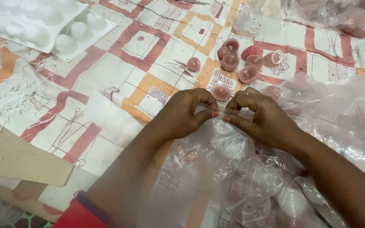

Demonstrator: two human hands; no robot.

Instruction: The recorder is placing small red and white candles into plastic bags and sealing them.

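Your left hand [182, 114] and right hand [260, 118] met at frame centre, each grip pinched shut on the top edge of a clear plastic bag [216, 147] that ran down toward the bottom of frame. Pink candles [239, 63] sat just above on the patterned cloth [148, 46]; white mould tray [34, 25] upper left, wick strands [17, 99] at left.

I see my left hand [182, 114] and right hand [258, 118] pinching the mouth of a clear plastic bag [216, 156]. More filled clear bags [339, 17] lie top right, others bottom right.
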